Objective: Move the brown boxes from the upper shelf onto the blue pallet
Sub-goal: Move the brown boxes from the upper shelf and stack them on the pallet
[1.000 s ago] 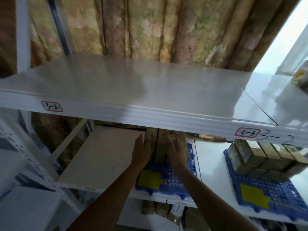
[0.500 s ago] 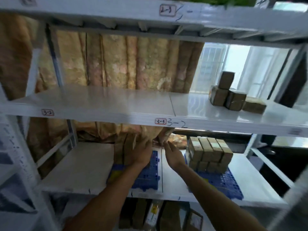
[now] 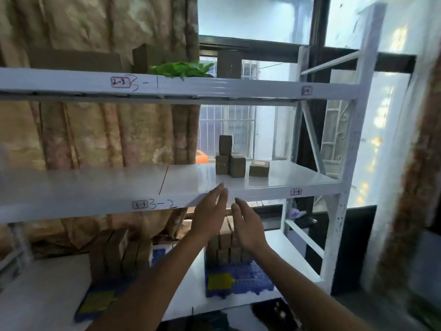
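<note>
Several brown boxes stand stacked on the white upper shelf, with one more brown box lying just to their right. My left hand and my right hand are raised side by side in front of that shelf's front edge, fingers straight, holding nothing. Below, a blue pallet on the lower shelf carries a stack of brown boxes, partly hidden by my hands. A second blue pallet at lower left bears upright brown boxes.
The top shelf holds a green plant and cardboard. A patterned curtain hangs behind the rack, a window to its right. The white rack post stands at right.
Both hands have come away from the boxes on the left pallet and risen up and right to the upper shelf's edge. The view has swung right and up.
</note>
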Tool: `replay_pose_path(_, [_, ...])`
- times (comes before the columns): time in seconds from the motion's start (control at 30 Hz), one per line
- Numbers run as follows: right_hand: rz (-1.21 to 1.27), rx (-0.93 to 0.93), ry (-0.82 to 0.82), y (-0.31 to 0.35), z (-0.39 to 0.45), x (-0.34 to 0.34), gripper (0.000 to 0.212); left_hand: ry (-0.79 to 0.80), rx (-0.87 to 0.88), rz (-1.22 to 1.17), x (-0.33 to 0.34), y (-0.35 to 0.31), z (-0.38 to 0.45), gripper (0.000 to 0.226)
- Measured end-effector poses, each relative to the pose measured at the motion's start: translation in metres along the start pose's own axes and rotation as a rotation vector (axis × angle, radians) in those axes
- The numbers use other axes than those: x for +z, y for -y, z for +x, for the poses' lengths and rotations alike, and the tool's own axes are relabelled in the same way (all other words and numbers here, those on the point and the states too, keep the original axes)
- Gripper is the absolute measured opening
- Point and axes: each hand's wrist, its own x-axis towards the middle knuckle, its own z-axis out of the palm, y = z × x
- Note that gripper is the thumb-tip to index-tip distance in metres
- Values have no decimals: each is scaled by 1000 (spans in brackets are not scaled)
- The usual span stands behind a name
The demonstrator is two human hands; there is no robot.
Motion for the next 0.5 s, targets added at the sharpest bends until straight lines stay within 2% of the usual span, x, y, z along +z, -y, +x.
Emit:
replay_pose_path(0.17, [9, -25, -63, -22, 47, -26, 55, -107, -54, -110, 16, -1, 59, 48])
replay_pose_path(0.33, [-18, -153, -195, -33, 138, -20, 46, -173, -79, -173, 19, 30, 156, 38])
replay_pose_path(0.4, [-26, -125, -232, -36, 185, -11, 56, -178, -134, -190, 23, 46, 203, 42])
replay_pose_path(0.5, [-112, -75, -201, -42, 243, 4, 73, -114, -165, -240, 36, 65, 265, 49])
